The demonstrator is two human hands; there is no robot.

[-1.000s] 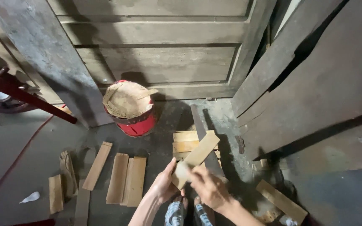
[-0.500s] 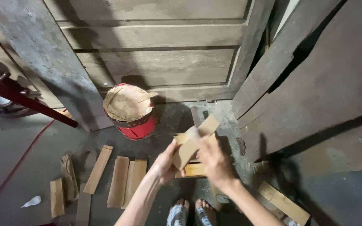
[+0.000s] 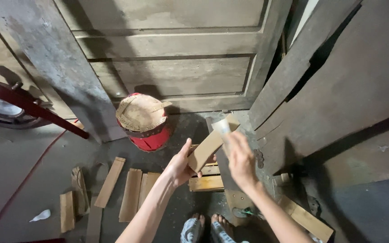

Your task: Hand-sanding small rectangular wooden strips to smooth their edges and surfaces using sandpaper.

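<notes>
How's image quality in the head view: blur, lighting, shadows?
Head view: the right hand is motion-blurred, as is the pale sheet it presses on the wooden strip; the left hand is sharper. Lighting is dim and soft, with a deep shadow behind the red bucket. No glare.

Head view, steeply down, near floor (image 3: 32, 180)
</notes>
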